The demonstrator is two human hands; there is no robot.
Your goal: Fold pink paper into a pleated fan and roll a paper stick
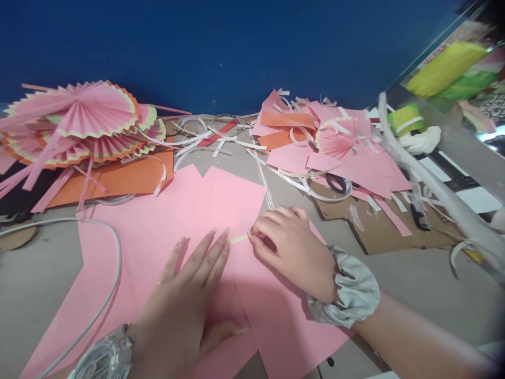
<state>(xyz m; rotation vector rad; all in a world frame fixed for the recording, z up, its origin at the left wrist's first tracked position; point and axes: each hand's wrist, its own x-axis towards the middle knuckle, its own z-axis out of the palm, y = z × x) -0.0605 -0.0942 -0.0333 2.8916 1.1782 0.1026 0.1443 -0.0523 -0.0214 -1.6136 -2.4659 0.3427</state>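
Overlapping sheets of pink paper [145,226] spread over the middle of the table under both hands. A short, narrow pale yellow strip [239,239] lies on the pink paper between my hands. My left hand [185,295] rests flat with its fingers stretched out, the fingertips at the strip's left end. My right hand [288,242] pinches the strip's right end between thumb and finger, close to the paper. Whether the strip is tape or paper I cannot tell.
Folded pink paper fans [98,116] with orange and yellow rims are stacked at the left on an orange sheet [118,179]. Pink scraps [292,158] and white strips pile up at the back right, near cardboard [379,231]. A grey cable [118,258] curves along the left.
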